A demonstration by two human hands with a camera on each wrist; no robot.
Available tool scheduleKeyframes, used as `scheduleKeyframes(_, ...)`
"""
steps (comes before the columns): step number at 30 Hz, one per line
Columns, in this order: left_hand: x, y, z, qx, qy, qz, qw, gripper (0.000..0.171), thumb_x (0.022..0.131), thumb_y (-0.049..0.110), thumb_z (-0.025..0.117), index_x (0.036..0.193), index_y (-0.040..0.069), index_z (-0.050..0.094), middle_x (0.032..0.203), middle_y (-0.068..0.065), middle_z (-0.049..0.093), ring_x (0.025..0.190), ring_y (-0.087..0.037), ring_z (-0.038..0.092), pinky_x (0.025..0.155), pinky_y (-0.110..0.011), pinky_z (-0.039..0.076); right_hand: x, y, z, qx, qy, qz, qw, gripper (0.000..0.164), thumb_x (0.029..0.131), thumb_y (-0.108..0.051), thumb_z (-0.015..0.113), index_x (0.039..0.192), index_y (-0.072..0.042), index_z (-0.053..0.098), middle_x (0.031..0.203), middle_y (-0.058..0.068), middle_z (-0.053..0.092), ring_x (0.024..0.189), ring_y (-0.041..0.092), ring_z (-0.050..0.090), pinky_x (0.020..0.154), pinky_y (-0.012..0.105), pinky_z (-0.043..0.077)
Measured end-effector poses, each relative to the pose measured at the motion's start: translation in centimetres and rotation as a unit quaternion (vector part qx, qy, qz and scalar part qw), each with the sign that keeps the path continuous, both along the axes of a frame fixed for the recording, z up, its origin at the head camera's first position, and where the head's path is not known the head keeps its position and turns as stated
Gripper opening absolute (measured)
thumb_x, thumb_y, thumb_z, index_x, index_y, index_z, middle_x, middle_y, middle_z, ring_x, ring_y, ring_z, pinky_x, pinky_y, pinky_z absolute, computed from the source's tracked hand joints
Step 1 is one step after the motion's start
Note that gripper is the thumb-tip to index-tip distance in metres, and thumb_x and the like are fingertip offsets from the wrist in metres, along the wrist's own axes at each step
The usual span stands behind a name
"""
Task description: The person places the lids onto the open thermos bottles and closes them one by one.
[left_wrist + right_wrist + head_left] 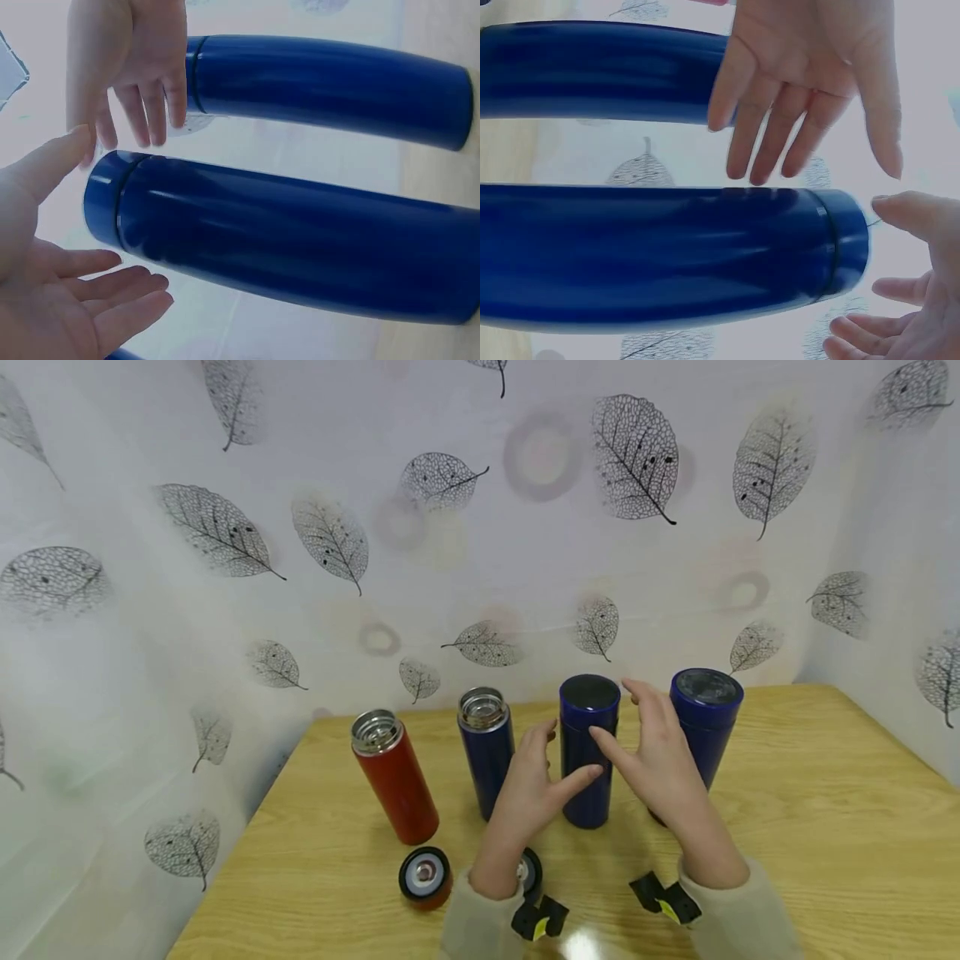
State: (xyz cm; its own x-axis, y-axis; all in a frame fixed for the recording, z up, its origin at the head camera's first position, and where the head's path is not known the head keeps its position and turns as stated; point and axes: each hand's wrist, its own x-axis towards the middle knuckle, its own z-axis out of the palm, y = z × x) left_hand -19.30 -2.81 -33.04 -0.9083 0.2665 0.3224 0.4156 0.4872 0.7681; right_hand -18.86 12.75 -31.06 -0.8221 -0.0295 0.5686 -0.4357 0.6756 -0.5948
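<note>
A capped dark blue thermos (588,777) stands upright between my two hands. My left hand (525,797) is at its left side, fingers and thumb spread. On the other side my right hand (663,760) is spread the same way. In the left wrist view, a gap shows between my left fingers and the capped thermos (300,240). The right wrist view shows its lid end (847,244) near my right hand (907,307), apparently not touched. Behind the right hand stands another capped blue thermos (705,727), partly hidden.
To the left stand an open blue thermos (483,756) and an open red thermos (397,785). A red-sided lid (425,877) lies upside down in front of the red one. Another lid (531,872) is partly hidden by my left wrist. A leaf-print cloth (487,552) hangs behind the wooden table (840,827).
</note>
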Motion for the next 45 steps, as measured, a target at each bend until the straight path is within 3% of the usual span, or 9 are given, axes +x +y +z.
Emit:
scheduleKeyframes(3,0.1,-0.4,0.4,0.009,0.021,0.005,0.9997,0.070,0.079,0.039,0.064,0.132,0.003,0.035,0.128,-0.013,0.042,0.114,-0.025,0.043,0.084,-0.035,0.044,0.5,0.0,0.4,-0.009,0.022,0.009,1.000,0.059,0.082,-0.016,0.064,0.129,0.003,0.034,0.127,0.022,0.034,0.106,0.037,0.040,0.083,0.052,0.036)
scheduleKeyframes(8,0.4,-1.1,0.9,0.031,0.060,0.007,0.9977,0.062,0.079,0.034,0.065,0.127,0.002,0.041,0.124,-0.012,0.045,0.113,-0.024,0.044,0.084,-0.035,0.044,1.2,-0.3,1.1,-0.018,0.018,0.032,0.999,0.054,0.083,-0.020,0.063,0.127,0.000,0.038,0.124,0.021,0.039,0.103,0.038,0.044,0.080,0.053,0.038)
scheduleKeyframes(15,1.0,-2.2,0.4,0.034,0.104,0.022,0.9938,0.057,0.078,0.030,0.067,0.123,0.002,0.046,0.116,-0.010,0.050,0.109,-0.020,0.047,0.081,-0.035,0.045,2.0,-0.5,1.2,-0.013,0.017,0.051,0.998,0.047,0.082,-0.017,0.063,0.122,0.002,0.044,0.115,0.018,0.048,0.101,0.033,0.048,0.082,0.049,0.040)
scheduleKeyframes(22,1.6,-4.5,-0.6,0.022,0.067,0.036,0.9969,0.055,0.079,0.026,0.068,0.123,0.002,0.045,0.118,-0.010,0.050,0.109,-0.021,0.047,0.083,-0.037,0.044,2.8,-1.2,0.3,0.000,0.029,0.072,0.997,0.040,0.082,-0.010,0.062,0.117,0.002,0.048,0.111,0.017,0.052,0.095,0.029,0.052,0.077,0.045,0.043)
scheduleKeyframes(25,1.8,-5.7,-0.8,0.007,0.072,0.050,0.9961,0.054,0.078,0.028,0.068,0.120,0.000,0.048,0.117,-0.011,0.051,0.108,-0.022,0.048,0.084,-0.039,0.043,2.8,-1.7,-0.1,0.000,0.031,0.090,0.995,0.039,0.081,-0.008,0.063,0.116,0.003,0.049,0.110,0.015,0.053,0.095,0.026,0.052,0.078,0.042,0.044)
scheduleKeyframes(31,2.0,-8.0,-0.5,-0.028,0.096,0.080,0.9918,0.052,0.078,0.032,0.067,0.116,-0.001,0.051,0.115,-0.013,0.054,0.106,-0.025,0.050,0.086,-0.040,0.041,2.4,-2.6,-0.2,-0.011,0.039,0.116,0.992,0.038,0.079,-0.008,0.065,0.114,0.003,0.052,0.109,0.013,0.055,0.096,0.023,0.053,0.079,0.038,0.045)
scheduleKeyframes(37,1.9,-9.2,0.1,-0.031,0.110,0.094,0.9890,0.049,0.078,0.027,0.069,0.114,-0.002,0.052,0.113,-0.015,0.055,0.104,-0.027,0.051,0.083,-0.042,0.043,1.8,-3.5,-0.5,-0.005,0.028,0.127,0.991,0.038,0.078,-0.009,0.067,0.112,0.003,0.053,0.107,0.012,0.056,0.096,0.024,0.054,0.079,0.039,0.045)
scheduleKeyframes(45,1.4,-9.8,0.7,-0.043,0.096,0.129,0.9861,0.052,0.077,0.028,0.069,0.116,-0.003,0.051,0.114,-0.016,0.054,0.105,-0.029,0.050,0.087,-0.043,0.040,0.9,-4.7,-1.2,0.037,0.019,0.177,0.983,0.036,0.078,-0.013,0.067,0.109,0.001,0.056,0.103,0.010,0.058,0.094,0.022,0.054,0.077,0.038,0.046)
